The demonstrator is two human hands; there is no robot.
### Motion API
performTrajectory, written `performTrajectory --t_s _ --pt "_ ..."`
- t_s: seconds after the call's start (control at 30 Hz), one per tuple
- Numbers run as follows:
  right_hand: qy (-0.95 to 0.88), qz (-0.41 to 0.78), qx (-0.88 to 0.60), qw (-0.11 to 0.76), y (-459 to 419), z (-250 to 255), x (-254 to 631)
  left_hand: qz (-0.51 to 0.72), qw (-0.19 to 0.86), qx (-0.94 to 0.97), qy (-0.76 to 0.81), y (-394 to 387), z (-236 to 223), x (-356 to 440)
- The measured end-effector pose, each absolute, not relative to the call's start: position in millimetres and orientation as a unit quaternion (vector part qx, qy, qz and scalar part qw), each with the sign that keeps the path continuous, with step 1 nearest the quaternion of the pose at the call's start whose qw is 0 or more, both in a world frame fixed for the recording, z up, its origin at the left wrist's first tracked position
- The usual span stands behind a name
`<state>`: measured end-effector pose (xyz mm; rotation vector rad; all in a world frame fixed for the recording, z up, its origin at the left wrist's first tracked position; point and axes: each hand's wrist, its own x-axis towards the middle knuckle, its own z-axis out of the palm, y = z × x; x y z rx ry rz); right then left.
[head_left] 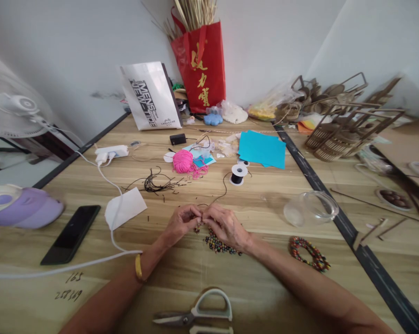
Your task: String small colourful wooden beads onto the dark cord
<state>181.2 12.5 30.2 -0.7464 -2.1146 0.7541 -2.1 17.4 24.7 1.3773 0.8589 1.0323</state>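
Note:
My left hand (181,223) and my right hand (227,227) meet over the middle of the table, fingertips pinched together. A dark cord (225,191) runs from a white spool of black cord (238,174) to my fingers. Below my left fingertips hang a few small strung beads (197,228). Both hands are closed on this cord; the exact grip between the fingertips is hidden. Loose multicoloured beads (220,244) lie in a pile under and beside my right hand. A finished-looking beaded loop (308,253) lies to the right, near my right forearm.
White-handled scissors (195,315) lie at the near edge. A phone (71,234), white cable (115,232) and paper (126,207) are left. Beyond are black cord pieces (157,182), pink yarn (183,161) and blue sheets (262,148). A clear jar (319,206) lies right.

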Motion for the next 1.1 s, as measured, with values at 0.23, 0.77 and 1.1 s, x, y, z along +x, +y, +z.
performTrajectory --t_s 0.23,0.77,1.1 --pt "-0.807 0.314 -0.322 0.383 14.7 26.1 181.9 0.433 0.551 0.607 0.374 18.6 22.5 -5.7" --pt "-0.779 0.361 -0.352 0.372 19.3 26.2 184.1 0.416 0.538 0.602 0.418 16.2 21.7 -5.9" --pt "-0.795 0.323 -0.333 0.391 18.3 29.7 184.8 0.343 0.637 0.551 0.416 22.6 25.7 -10.2"
